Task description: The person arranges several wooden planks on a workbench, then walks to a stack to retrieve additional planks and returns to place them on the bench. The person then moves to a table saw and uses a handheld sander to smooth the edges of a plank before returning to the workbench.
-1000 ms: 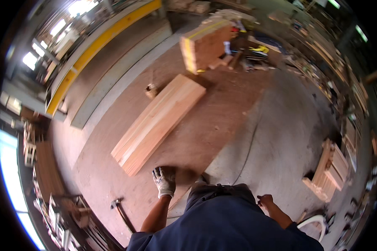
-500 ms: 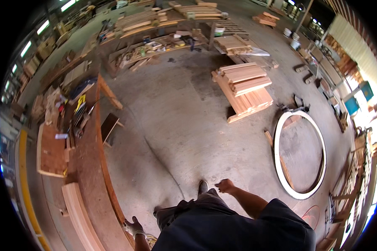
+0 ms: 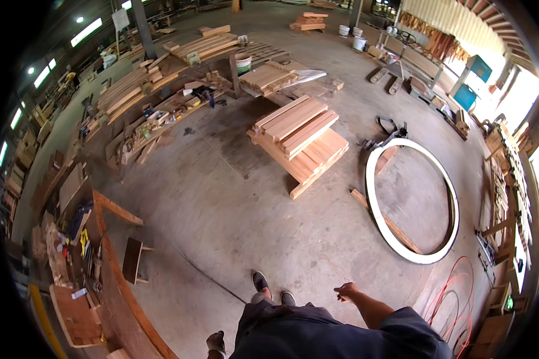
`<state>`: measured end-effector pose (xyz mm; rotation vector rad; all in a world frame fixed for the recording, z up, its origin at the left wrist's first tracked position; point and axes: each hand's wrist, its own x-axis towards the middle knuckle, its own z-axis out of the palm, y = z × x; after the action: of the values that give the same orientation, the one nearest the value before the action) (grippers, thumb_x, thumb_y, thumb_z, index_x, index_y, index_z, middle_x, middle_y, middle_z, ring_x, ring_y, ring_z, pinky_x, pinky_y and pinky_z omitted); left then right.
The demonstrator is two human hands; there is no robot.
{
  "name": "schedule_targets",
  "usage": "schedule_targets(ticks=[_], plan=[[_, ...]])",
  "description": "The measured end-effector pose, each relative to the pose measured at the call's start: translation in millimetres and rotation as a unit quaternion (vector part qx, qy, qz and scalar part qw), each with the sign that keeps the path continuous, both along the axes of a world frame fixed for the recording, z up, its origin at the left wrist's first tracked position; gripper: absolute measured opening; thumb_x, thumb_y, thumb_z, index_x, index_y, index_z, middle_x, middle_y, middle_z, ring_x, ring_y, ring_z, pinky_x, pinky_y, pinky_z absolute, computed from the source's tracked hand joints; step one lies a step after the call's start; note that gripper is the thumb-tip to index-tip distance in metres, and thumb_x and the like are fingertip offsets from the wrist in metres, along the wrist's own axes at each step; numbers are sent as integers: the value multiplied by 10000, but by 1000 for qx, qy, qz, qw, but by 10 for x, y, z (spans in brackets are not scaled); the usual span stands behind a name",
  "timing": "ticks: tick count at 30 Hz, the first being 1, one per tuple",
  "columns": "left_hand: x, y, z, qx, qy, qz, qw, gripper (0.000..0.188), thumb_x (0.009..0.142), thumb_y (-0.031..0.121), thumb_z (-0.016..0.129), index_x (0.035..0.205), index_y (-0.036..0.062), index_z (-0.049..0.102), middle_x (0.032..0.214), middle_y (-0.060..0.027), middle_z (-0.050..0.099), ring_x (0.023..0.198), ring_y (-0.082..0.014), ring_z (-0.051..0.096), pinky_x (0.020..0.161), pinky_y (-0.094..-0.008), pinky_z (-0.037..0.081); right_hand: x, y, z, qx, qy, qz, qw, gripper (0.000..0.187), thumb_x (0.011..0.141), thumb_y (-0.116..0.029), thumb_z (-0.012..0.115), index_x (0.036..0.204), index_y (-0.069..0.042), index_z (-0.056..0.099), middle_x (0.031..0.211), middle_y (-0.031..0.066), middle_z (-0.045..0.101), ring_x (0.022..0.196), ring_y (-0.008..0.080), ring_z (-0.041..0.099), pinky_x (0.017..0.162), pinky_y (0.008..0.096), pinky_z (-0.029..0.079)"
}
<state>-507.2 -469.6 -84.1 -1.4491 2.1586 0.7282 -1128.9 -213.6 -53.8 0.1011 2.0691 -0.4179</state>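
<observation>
My left hand (image 3: 216,342), in a pale grey glove, hangs low beside my body, off the floor and apart from the brown-topped workbench (image 3: 121,308) on my left. Its fingers look loosely apart, with no object showing in them. Held out to the right over the concrete floor is my bare right hand (image 3: 346,292), its fingers curled in and nothing visible in them. The large white-faced ring (image 3: 382,222) lies nearest to this hand, well out of touch. Ahead, a stack of planed boards (image 3: 299,125) rests on a low wooden support.
A dark cable (image 3: 206,276) crosses the floor near my feet. Orange hose (image 3: 442,294) is coiled at the right. Beneath the ring lies a wood strip (image 3: 401,230). A small stool-like wooden piece (image 3: 133,260) stands by the bench. Tables with lumber (image 3: 206,48) fill the back.
The view has swung right and moved forward. The workbench has slid toward the lower left, and my left hand has come away from its edge. My right hand remains held out.
</observation>
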Motion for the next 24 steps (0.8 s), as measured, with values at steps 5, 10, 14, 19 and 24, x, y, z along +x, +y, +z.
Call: schedule_targets(ticks=[5,10,14,19,24], plan=[[-665,-892,-117,-11,-8,-171,985,218,862,119,617,1067,178,662,975,-93,740,895,-310,713,714,-468,555,223,-306,81,-21,-69,-10,997,356,875,-371,801,829,-22,752,771,100,750,604,185,699,542,339,598],[-1763,-1697,-233,220,254,283,898,147,957,162,598,985,70,709,869,-89,689,770,-204,644,755,-355,514,47,-546,388,-45,-72,-33,996,364,897,-355,785,950,2,742,794,128,752,614,189,707,544,337,596],[-2397,-2120,-199,226,274,395,847,237,955,203,646,1092,23,716,1065,-97,749,958,-227,690,897,-340,521,-269,-780,459,-52,-51,-93,993,324,906,-310,776,952,8,739,792,127,748,631,197,719,549,343,598],[-2949,-2474,-155,221,221,326,892,313,978,273,636,1141,19,721,1130,-102,752,1041,-217,688,963,-322,496,-751,-1009,477,-33,-58,-113,991,311,903,-283,776,933,24,734,801,126,747,641,206,725,558,352,605],[-3277,-2564,-556,150,162,288,932,355,992,333,599,1064,11,729,1041,-123,757,952,-232,714,893,-366,517,-1680,-1120,23,-41,-84,-120,988,309,902,-296,780,896,12,748,775,128,743,627,210,718,557,354,608]])
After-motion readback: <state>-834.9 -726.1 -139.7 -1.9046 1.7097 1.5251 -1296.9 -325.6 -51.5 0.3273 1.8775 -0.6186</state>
